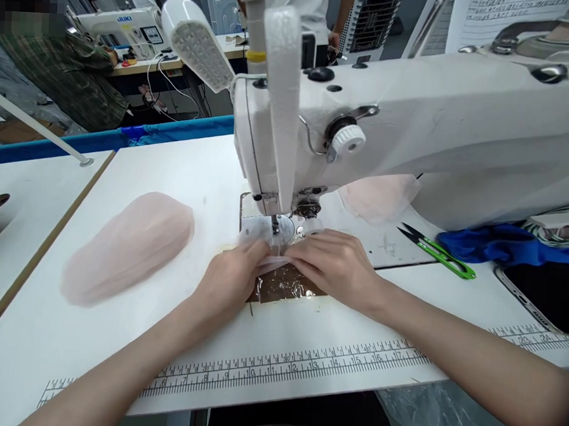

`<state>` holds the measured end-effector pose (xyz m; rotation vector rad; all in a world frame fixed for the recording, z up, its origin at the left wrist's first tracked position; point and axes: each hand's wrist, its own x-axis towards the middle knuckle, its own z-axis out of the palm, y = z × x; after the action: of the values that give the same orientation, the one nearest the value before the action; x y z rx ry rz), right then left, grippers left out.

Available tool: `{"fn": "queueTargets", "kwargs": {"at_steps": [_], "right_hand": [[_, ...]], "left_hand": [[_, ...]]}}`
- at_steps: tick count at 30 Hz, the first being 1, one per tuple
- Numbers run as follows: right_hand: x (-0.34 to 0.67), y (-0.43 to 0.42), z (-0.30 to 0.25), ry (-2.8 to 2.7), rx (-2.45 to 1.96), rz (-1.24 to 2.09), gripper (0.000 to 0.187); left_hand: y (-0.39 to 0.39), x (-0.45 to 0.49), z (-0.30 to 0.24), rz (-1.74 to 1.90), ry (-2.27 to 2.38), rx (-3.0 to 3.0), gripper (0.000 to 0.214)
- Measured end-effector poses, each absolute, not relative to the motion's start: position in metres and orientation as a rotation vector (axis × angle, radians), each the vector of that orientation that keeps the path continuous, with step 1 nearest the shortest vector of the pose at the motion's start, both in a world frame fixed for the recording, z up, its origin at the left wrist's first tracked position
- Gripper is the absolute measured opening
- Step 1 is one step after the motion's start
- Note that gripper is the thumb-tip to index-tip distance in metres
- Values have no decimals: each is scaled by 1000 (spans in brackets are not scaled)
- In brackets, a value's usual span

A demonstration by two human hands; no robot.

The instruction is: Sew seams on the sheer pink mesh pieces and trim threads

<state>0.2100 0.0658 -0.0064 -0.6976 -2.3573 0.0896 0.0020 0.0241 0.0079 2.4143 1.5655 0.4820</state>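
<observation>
A small piece of thin, pale fabric (273,261) stretches between my two hands, just in front of the presser foot (276,228) of a white sewing machine (414,112). My left hand (231,270) pinches its left end, with thumb and forefinger close to the foot. At the other end, my right hand (339,267) grips the fabric with bent fingers. Both hands rest low over the machine bed, above a brown plate covered in clear film (285,284). Whether the needle is in the fabric cannot be made out.
Sheer pink fabric pieces (132,249) lie left on the white table; another pink piece (381,196) sits behind the needle. Green thread snips (437,251), a blue cloth (493,244) and a phone (547,297) are at right. A printed ruler (286,365) runs along the front edge. Other people work behind.
</observation>
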Motion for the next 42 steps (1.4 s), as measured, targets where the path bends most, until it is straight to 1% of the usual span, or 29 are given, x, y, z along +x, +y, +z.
{"fn": "queueTargets", "kwargs": {"at_steps": [2,5,12,16,21,24,29,37,42], "right_hand": [[209,68,-8,-2269,-733,134,17],[206,70,-8,-2191,-763,103,18],[205,69,-7,-2207,-788,112,21],[209,66,-7,-2280,-747,75,20],[211,62,-3,-2411,-661,-104,22],[212,60,-2,-2465,-587,-202,22],[212,58,-4,-2513,-570,-177,22],[211,57,-4,-2494,-598,-159,26],[209,60,-4,-2480,-602,-173,24]], "left_hand": [[31,1,13,515,1525,2332,31],[38,1,22,462,1468,2285,27],[47,-7,25,423,1338,2290,32],[40,-10,19,423,1273,2554,29],[21,-2,10,518,1275,3087,23],[13,4,10,520,1278,3211,24],[10,3,9,451,1255,3154,28],[11,0,5,478,1267,3116,30],[16,-2,3,504,1291,3078,32]]}}
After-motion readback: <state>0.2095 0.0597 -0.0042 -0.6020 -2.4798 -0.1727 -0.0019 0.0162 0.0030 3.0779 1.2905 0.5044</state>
